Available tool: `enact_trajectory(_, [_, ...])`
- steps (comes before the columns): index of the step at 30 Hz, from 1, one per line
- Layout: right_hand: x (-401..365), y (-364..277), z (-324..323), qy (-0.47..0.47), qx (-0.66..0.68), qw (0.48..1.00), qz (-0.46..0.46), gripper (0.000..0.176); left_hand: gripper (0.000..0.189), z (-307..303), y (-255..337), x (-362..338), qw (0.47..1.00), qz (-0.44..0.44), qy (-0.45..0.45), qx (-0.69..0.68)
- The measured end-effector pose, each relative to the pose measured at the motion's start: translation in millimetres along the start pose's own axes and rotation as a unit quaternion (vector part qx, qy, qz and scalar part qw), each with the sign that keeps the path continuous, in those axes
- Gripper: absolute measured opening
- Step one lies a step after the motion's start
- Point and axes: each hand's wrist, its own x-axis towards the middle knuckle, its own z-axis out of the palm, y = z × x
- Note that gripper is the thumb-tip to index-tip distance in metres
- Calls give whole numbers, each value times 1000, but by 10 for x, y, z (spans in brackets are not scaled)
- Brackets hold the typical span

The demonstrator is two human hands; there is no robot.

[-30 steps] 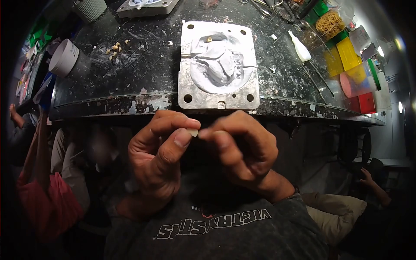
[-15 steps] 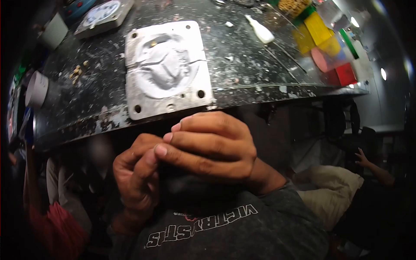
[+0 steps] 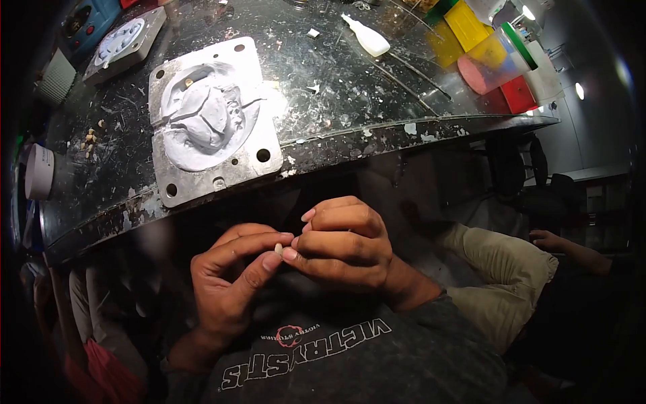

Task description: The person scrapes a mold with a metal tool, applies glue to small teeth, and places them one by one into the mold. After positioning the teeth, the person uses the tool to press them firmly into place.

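Observation:
Over my lap, just below the table edge, my left hand point(image 3: 232, 269) pinches a small cream artificial tooth point(image 3: 278, 248) between thumb and forefinger. My right hand point(image 3: 346, 246) meets it there, its thumb and fingertips closed at the tooth's other side. Most of the tooth is covered by fingertips. On the table in front lies a metal dental flask half point(image 3: 259, 138) filled with white plaster point(image 3: 195, 158), which carries a denture-shaped hollow. A small gold-coloured piece point(image 3: 188, 82) sits in that hollow.
A heap of small yellowish teeth point(image 3: 89, 143) and a white tub point(image 3: 40, 172) are at left. Behind stands another flask half point(image 3: 128, 47). A white bottle point(image 3: 367, 37), thin metal tools point(image 3: 417, 77) and a green-lidded jar point(image 3: 494, 60) lie right. Another person's leg point(image 3: 501, 262) is nearby.
My hands have lowered slightly and shifted, and the fingertips have parted enough to show the tooth. The view has turned, so the flask appears further left.

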Motion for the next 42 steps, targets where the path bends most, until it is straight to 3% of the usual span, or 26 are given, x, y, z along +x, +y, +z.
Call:
enact_trajectory(1, [15,29,-33,-24,-4,1000,-15,28,21,15,-12,8,1000,-1,1,0])
enact_trajectory(3, [48,67,-100,-49,2,999,-24,27,21,54,-21,4,978,-97,23,-181])
enact_trajectory(6, [143,37,-172,-28,42,998,36,21,21,19,15,1,977,-142,49,-151])
enact_trajectory(8, [35,101,-396,-87,144,982,83,19,23,3,3,10,981,-115,50,-149])
enact_trajectory(11, [144,25,-291,-44,81,988,125,20,25,-35,-41,14,981,-89,46,-164])
enact_trajectory(12, [253,5,-176,-8,21,993,118,24,25,-27,-35,21,980,-83,49,-174])
enact_trajectory(15, [280,72,-78,13,68,993,93,30,25,-52,-59,26,978,-72,39,-190])
enact_trajectory(17, [282,110,-107,-54,60,996,49,27,25,-52,-57,19,978,-66,30,-197])
enact_trajectory(20, [325,148,35,-66,52,996,40,28,24,-45,-24,-18,975,-96,41,-194])
enact_trajectory(32, [232,27,32,-67,-59,996,8,22,24,-14,-39,27,992,10,29,-119])
enact_trajectory(36, [152,84,141,-23,-43,998,-37,29,21,-4,-35,47,994,3,36,-101])
enact_trajectory(38, [159,96,240,63,-16,998,-28,22,21,-13,-53,45,994,15,36,-102])
enact_trajectory(39, [141,87,213,33,-15,999,-21,37,21,-32,-62,45,991,7,25,-131])
enact_trajectory(42, [185,48,61,-30,4,1000,6,39,22,-65,-84,25,984,-5,17,-179])
